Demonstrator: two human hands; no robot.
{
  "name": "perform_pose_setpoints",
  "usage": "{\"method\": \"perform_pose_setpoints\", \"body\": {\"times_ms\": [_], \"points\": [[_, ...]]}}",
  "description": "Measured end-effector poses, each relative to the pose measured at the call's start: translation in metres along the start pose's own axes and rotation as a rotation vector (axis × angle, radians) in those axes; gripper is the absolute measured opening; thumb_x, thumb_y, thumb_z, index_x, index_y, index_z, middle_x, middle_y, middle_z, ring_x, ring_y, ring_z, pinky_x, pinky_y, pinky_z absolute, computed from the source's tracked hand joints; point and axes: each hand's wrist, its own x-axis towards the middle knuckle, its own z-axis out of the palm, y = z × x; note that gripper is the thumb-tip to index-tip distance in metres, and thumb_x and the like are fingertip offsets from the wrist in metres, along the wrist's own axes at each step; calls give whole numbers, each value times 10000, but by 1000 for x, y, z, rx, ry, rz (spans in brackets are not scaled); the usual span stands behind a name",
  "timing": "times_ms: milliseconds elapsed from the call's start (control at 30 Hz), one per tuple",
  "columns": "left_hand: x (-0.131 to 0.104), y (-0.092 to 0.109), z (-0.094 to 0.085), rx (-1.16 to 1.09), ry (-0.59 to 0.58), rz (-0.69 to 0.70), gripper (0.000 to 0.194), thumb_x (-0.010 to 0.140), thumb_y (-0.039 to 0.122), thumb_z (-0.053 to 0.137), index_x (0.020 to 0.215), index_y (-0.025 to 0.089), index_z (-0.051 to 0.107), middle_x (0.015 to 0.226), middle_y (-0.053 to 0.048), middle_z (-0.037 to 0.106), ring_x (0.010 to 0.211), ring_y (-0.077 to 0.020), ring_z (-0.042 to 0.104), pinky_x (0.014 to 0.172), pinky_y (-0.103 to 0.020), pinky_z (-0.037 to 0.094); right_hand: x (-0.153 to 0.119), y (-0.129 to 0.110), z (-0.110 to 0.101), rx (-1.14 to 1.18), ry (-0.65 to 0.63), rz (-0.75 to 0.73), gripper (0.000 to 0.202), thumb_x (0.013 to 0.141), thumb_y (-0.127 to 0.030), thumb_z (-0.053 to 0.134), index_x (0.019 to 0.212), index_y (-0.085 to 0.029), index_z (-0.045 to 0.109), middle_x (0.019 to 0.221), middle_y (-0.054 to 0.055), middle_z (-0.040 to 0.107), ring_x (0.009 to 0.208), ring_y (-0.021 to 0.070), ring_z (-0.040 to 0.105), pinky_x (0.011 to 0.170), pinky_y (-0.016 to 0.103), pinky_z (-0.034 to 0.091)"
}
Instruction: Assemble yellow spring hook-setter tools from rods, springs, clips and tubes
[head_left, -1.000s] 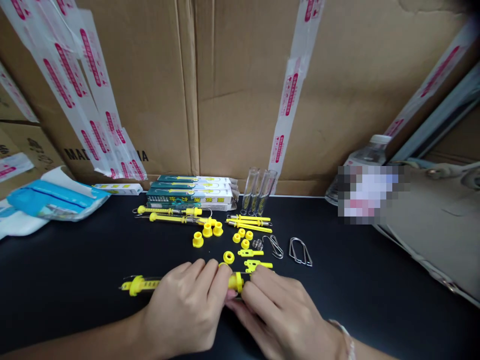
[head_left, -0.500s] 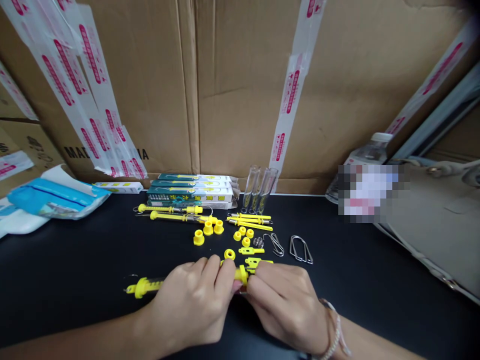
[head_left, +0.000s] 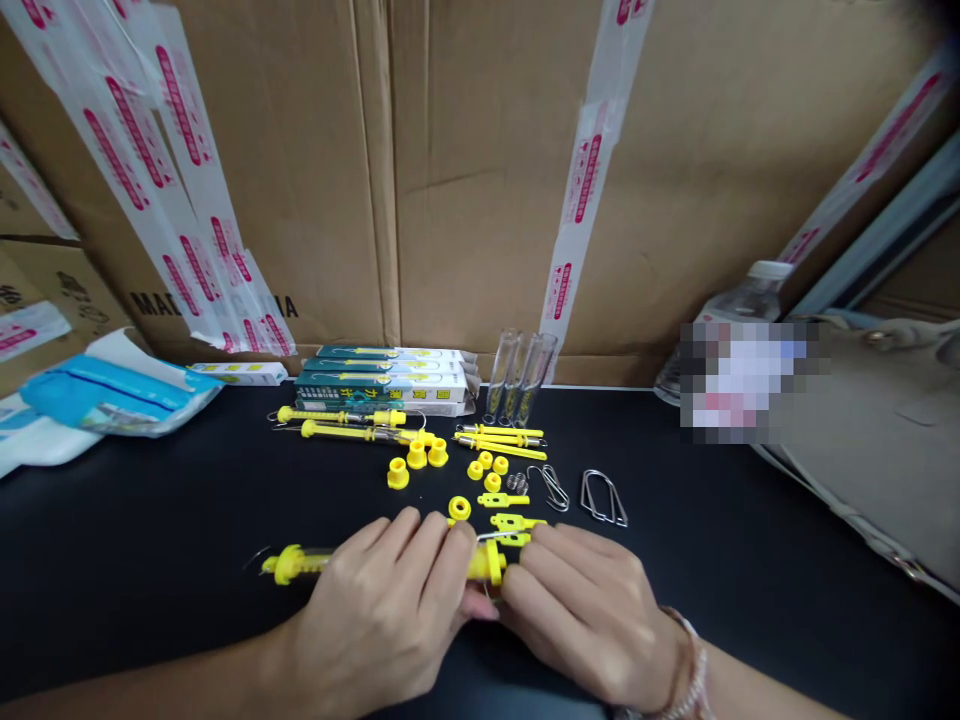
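Observation:
A clear tubular spring scale (head_left: 300, 565) with yellow ends lies sideways, its thin hook pointing left. My left hand (head_left: 397, 600) is wrapped round its barrel, hiding the middle. At its right end is a yellow cap (head_left: 491, 562), with a bent metal wire loop (head_left: 491, 537) straddling it. My right hand (head_left: 581, 610) is closed at that end, its fingers gripping the loop, most of which they cover. Just beyond the hands are a yellow ring (head_left: 460, 508) and flat yellow tabs (head_left: 504, 500), one partly hidden by my right hand.
Behind lie two assembled spring scales (head_left: 341, 418), yellow caps (head_left: 398, 473), yellow rods (head_left: 502, 440), small springs (head_left: 517, 483), S-hooks (head_left: 553, 490) and wire loops (head_left: 604, 498). Clear tubes (head_left: 517, 375) stand beside stacked boxes (head_left: 382, 380). A bottle (head_left: 754, 290) and bag (head_left: 885, 430) are right; a blue packet (head_left: 112, 395) is left.
The spring scale has shifted slightly right and its left end has risen a little. My right hand has moved slightly right, showing more of the cap and wire loop.

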Motion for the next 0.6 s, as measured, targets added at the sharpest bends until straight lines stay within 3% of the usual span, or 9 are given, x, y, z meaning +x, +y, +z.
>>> {"method": "perform_pose_setpoints", "body": {"times_ms": [133,200,300,467,600], "points": [[0,-5,4,79,18,-49,401,1078,365,289,993,102,579,754,-57,713,640,-198,677,578,-322,454,0,-3,4,29,32,139,231,990,-139,488,797,-163,613,717,62,661,662,176,621,600,286,514],[0,-8,4,109,16,-48,348,1079,323,313,989,116,577,743,-36,708,635,-183,668,573,-313,426,0,-6,6,26,54,170,148,971,-107,497,892,-145,617,873,114,720,805,200,696,683,287,569],[-1,-11,4,126,25,-40,338,1081,298,312,988,117,582,755,-38,709,649,-186,659,580,-319,407,-2,-11,6,11,60,196,87,945,-98,535,980,-131,608,947,136,734,858,214,727,653,262,591],[-1,-11,1,108,-20,-51,357,1071,342,330,1020,116,602,766,-40,691,665,-206,631,613,-335,401,-10,-12,2,196,42,399,421,947,-116,460,1365,-71,466,1251,212,648,1176,243,649,689,235,632],[-1,-10,-1,116,0,9,471,1030,518,344,977,135,613,731,-30,671,661,-217,605,620,-344,378,-15,-10,6,291,-7,429,404,977,-66,434,1358,-151,539,1285,124,676,1135,177,683,881,238,608]]}}
